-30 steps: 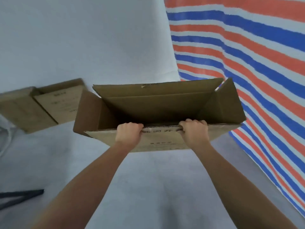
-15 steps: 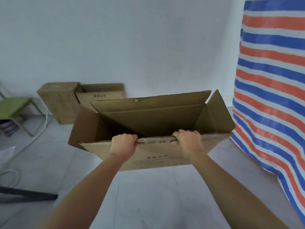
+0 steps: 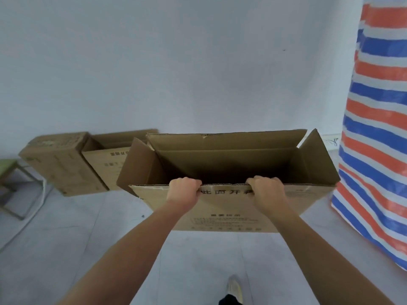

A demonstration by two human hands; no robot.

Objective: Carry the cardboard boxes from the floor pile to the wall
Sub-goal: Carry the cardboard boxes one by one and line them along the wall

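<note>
nearest, a pale shoe shows on the grey floor between two bare forearms that reach straight ahead. the left hand and the right hand each clench the top edge of the near flap of the carried box, fingers curled over the corrugated rim and down inside; the two grips sit near the flap's middle, a little apart. the carried box hangs off the floor, directly ahead of the fingers, its mouth open upward, side flaps splayed out, nothing showing inside. its long axis runs left to right across the person's front, parallel to the wall beyond, and neither hand is plainly nearer than the other. as i judge it, this is the carrying leg, and the set-down turns on that parallel line: the far long side should meet the wall squarely. ahead to the left, a closed box and an open box stand side by side on the floor at the wall's foot, the open one partly hidden behind the carried box's left flap. the stretch of wall between them and a striped tarp hanging at the right edge is where i would expect it to go. a green stool shows at far left.
</note>
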